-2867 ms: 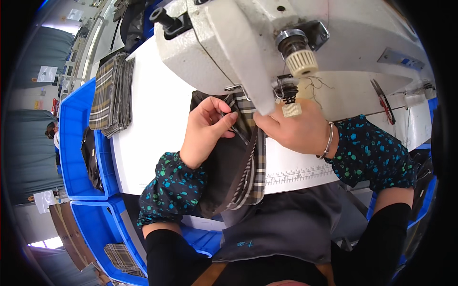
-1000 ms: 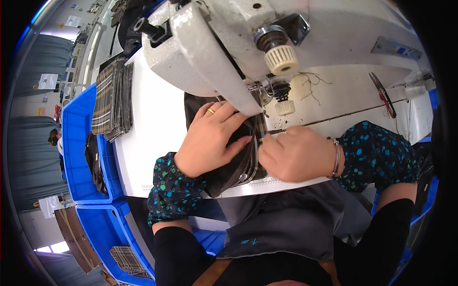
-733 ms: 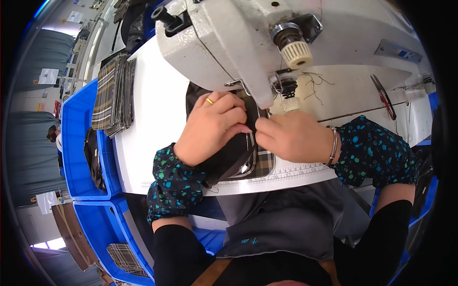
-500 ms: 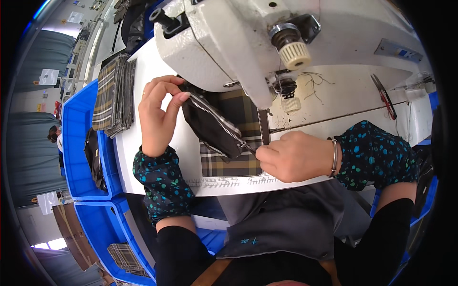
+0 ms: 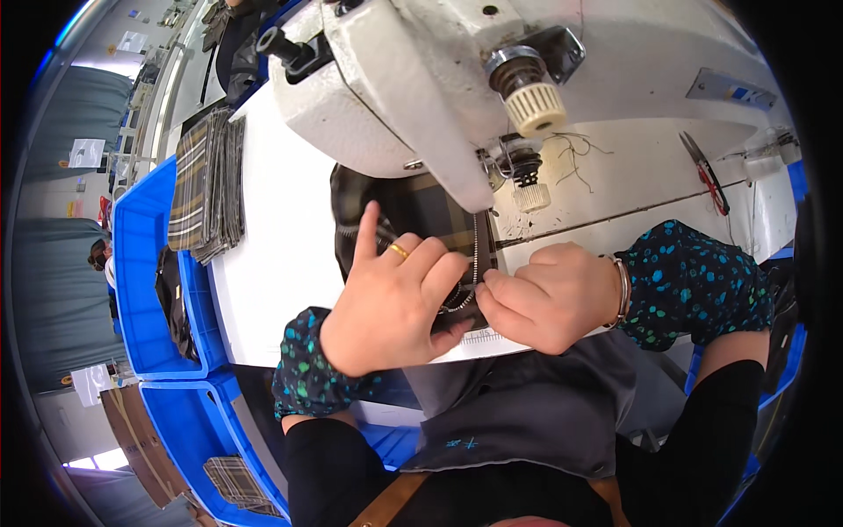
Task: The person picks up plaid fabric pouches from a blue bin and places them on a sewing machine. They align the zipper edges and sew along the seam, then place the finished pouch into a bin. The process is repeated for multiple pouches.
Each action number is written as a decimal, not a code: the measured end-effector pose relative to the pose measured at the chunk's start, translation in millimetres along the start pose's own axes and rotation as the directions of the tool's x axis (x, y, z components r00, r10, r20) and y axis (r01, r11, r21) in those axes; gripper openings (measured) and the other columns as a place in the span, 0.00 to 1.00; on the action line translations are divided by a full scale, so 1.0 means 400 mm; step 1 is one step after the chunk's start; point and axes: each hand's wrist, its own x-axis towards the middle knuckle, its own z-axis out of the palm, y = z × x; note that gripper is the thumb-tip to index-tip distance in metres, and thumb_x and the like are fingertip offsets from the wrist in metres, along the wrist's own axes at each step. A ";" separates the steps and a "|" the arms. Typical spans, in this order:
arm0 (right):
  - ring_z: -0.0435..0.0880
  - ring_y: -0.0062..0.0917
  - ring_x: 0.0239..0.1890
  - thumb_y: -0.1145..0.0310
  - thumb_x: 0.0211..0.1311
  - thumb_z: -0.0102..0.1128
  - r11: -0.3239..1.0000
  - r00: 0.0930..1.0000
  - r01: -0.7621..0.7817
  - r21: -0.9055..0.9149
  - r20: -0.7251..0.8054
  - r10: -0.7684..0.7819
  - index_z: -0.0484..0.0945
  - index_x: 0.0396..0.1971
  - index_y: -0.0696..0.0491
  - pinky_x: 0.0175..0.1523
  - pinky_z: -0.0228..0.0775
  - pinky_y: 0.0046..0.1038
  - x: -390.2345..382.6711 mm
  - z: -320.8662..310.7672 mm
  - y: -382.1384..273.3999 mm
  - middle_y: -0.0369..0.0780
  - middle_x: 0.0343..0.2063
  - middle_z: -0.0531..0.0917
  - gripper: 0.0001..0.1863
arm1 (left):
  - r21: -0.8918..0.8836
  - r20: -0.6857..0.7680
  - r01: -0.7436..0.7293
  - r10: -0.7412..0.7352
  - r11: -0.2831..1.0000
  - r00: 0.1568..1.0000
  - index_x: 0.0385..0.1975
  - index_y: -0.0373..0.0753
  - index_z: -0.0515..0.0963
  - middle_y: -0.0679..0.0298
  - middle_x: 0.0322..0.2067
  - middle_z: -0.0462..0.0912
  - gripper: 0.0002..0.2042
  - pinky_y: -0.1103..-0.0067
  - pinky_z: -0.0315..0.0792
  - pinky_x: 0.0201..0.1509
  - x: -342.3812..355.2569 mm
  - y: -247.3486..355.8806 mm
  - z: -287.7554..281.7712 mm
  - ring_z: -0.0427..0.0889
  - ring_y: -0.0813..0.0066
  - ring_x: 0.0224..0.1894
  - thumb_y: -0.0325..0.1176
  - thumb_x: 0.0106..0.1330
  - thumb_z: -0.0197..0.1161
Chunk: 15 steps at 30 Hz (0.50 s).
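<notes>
A dark plaid fabric piece with a metal zipper (image 5: 477,250) lies under the head of a white sewing machine (image 5: 378,97). Its zipper runs toward me, then curls left between my hands. My left hand (image 5: 386,303) rests palm down over the plaid fabric (image 5: 421,204), fingers spread, little finger stretched away; thumb and index finger stand apart beside the curled zipper. My right hand (image 5: 553,299) is closed, with thumb and fingers pinching the zipper's near end at the fabric's right edge. The fingertips partly hide the zipper there.
Red-handled scissors (image 5: 707,174) and loose thread (image 5: 575,162) lie on the table at the right. A stack of plaid pieces (image 5: 209,184) stands at the left by a blue bin (image 5: 145,290). Another blue bin (image 5: 189,413) holds plaid pieces. A ruler strip (image 5: 483,335) runs along the near table edge.
My left hand has let go of the raised zipper edge at the far left and moved right and nearer, onto the fabric. The dark flap has been laid down. My right hand stays nearly in place.
</notes>
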 end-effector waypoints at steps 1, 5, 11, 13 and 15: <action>0.72 0.17 0.17 0.67 0.46 0.64 1.000 1.000 -0.010 0.000 -0.009 0.010 0.81 0.27 0.55 0.20 0.60 0.21 -0.002 0.001 0.000 0.33 0.23 0.73 0.09 | 0.056 -0.040 0.014 -0.012 0.998 0.999 0.46 0.42 0.78 0.64 0.44 0.81 0.17 0.34 0.55 0.73 -0.004 0.005 0.011 0.83 0.63 0.51 0.31 0.56 0.70; 0.72 0.16 0.17 0.66 0.46 0.65 1.000 0.999 -0.025 0.009 -0.045 0.026 0.83 0.29 0.56 0.20 0.60 0.21 0.006 0.006 0.001 0.33 0.23 0.74 0.10 | 0.180 -0.160 0.049 -0.020 0.982 0.987 0.45 0.42 0.81 0.68 0.42 0.81 0.11 0.33 0.50 0.75 -0.016 0.033 0.041 0.83 0.67 0.51 0.29 0.62 0.64; 0.71 0.17 0.18 0.66 0.45 0.64 0.999 0.999 -0.030 -0.035 0.015 0.030 0.81 0.26 0.54 0.21 0.59 0.22 0.010 -0.007 -0.009 0.33 0.22 0.73 0.09 | 0.094 -0.197 0.000 0.019 0.996 0.980 0.47 0.43 0.83 0.70 0.33 0.77 0.14 0.41 0.56 0.74 -0.006 0.042 0.043 0.79 0.71 0.40 0.30 0.60 0.66; 0.71 0.18 0.18 0.66 0.45 0.63 0.999 0.998 -0.028 -0.039 0.051 0.030 0.81 0.25 0.54 0.21 0.59 0.21 0.014 -0.013 -0.013 0.33 0.21 0.72 0.08 | 0.163 -0.263 0.004 0.040 0.987 0.964 0.44 0.43 0.85 0.71 0.32 0.75 0.13 0.46 0.60 0.71 -0.019 0.039 0.063 0.78 0.71 0.39 0.31 0.59 0.66; 0.71 0.19 0.19 0.66 0.46 0.63 0.999 0.993 -0.038 -0.029 0.107 0.041 0.80 0.23 0.54 0.22 0.59 0.21 0.016 -0.021 -0.017 0.33 0.20 0.71 0.07 | 0.201 -0.291 0.002 0.057 0.980 0.955 0.41 0.43 0.86 0.71 0.31 0.75 0.11 0.49 0.63 0.69 -0.025 0.036 0.076 0.77 0.72 0.38 0.31 0.57 0.67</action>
